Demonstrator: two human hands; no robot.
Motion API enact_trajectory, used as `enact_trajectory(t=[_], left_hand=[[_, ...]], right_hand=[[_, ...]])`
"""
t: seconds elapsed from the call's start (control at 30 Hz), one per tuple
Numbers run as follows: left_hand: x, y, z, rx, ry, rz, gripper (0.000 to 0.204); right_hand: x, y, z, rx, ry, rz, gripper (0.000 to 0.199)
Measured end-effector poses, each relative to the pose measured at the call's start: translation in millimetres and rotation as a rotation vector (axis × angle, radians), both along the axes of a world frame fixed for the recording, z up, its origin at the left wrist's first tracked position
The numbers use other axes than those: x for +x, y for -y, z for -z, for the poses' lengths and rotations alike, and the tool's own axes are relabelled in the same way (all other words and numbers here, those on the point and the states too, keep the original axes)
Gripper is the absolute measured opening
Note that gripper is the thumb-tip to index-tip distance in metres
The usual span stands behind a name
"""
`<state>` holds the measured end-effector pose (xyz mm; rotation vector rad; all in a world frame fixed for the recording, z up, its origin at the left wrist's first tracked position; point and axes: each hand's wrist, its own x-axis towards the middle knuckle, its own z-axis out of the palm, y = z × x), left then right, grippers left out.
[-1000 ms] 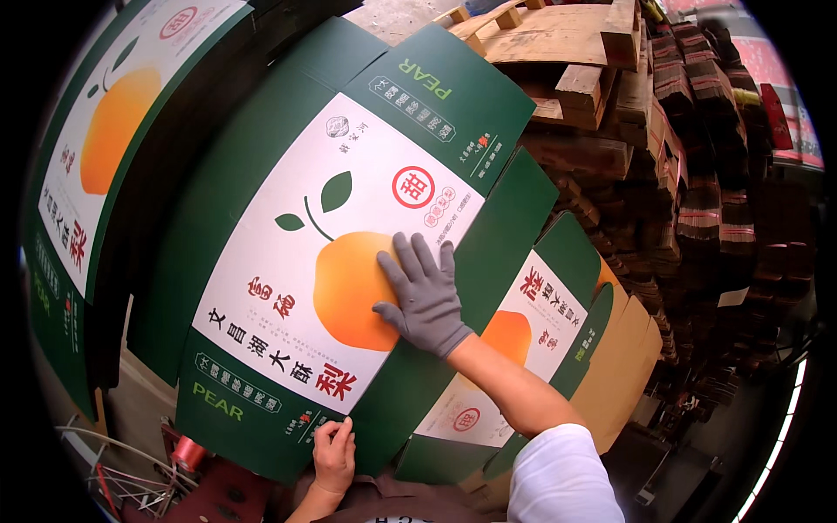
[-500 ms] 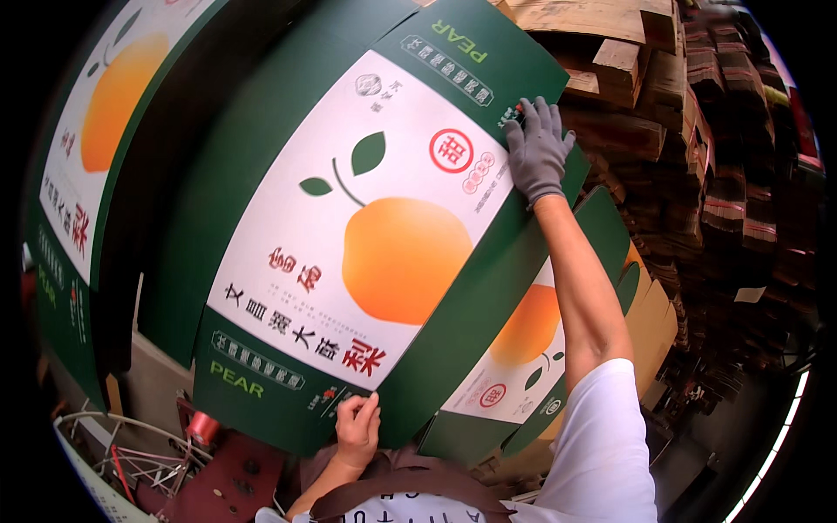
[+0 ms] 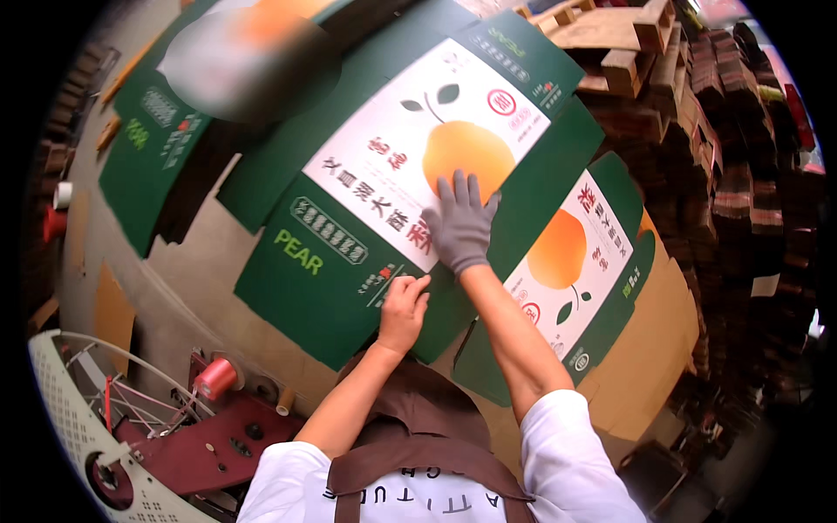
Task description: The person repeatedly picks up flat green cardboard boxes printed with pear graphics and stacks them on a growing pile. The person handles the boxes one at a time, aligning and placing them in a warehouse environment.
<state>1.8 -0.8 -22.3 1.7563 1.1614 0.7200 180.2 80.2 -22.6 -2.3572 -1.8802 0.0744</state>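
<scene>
A flat green cardboard box blank with a white panel and an orange pear picture lies tilted in front of me. My right hand, in a grey glove, presses flat on its white panel just below the pear. My bare left hand grips the blank's near edge with curled fingers. A second printed blank lies under it to the right. Another green blank lies at the upper left, partly blurred.
Wooden pallets and tall stacks of brown cardboard stand at the right and back. A dark red machine with a red spool and a white perforated guard sits at my lower left. Plain brown cardboard lies beneath the blanks.
The top blank has swung round and come lower toward me. My gloved right hand moved from its far upper edge back down onto the white panel. My left hand stayed on the near edge.
</scene>
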Motion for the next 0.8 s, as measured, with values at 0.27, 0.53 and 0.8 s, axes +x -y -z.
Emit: enact_trajectory(t=[0.27, 0.53, 0.8], left_hand=[[-113, -128, -74, 0.56, -0.473, 0.063, 0.038], [-282, -294, -102, 0.482, -0.993, -0.074, 0.071], [-302, -308, -112, 0.795, -1.078, 0.159, 0.051]], right_hand=[[-36, 37, -1, -0.049, -0.041, 0.035, 0.072], [-47, 38, -17, -0.153, -0.054, 0.02, 0.076], [-55, 32, -11, -0.225, -0.033, 0.041, 0.08]])
